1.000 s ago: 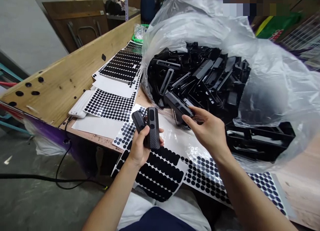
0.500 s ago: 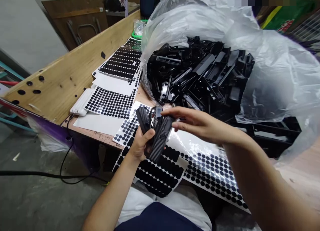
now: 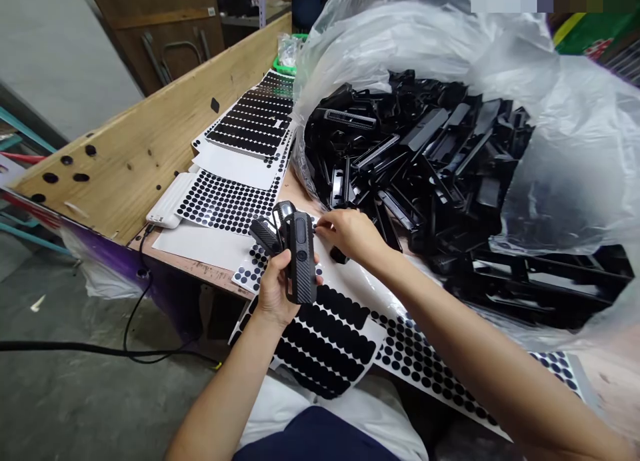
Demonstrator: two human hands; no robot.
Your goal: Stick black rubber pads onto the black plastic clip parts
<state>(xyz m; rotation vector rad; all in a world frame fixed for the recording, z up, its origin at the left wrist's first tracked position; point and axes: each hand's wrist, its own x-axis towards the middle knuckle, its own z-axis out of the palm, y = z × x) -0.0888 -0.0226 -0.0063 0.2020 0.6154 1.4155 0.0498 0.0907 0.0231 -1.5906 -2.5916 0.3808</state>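
Note:
My left hand [image 3: 274, 293] is wrapped round a fanned bunch of black plastic parts with a carbon-fibre pattern. The front black plastic part [image 3: 303, 274] stands nearly upright, with an oval recess and a round spot on its face. My right hand [image 3: 353, 233] is just right of the bunch, thumb and fingers pinched together over the sheets; whatever is between the fingertips is too small to make out. Beneath my hands are a sheet of round black stickers [image 3: 245, 274] and a sheet of larger joined black stickers [image 3: 320, 348], which overhangs the table edge above my lap.
A big clear plastic bag [image 3: 430, 34] full of black plastic parts [image 3: 425, 148] takes up the right side. More sticker sheets [image 3: 250, 124], a white box-shaped device [image 3: 170, 201] with a cable and a green basket [image 3: 286, 68] line the left, beside a wooden board [image 3: 165, 114].
My right hand has left the front part and moved beside the bunch, over the sheets. My left hand has turned the parts more upright. The view has shifted slightly.

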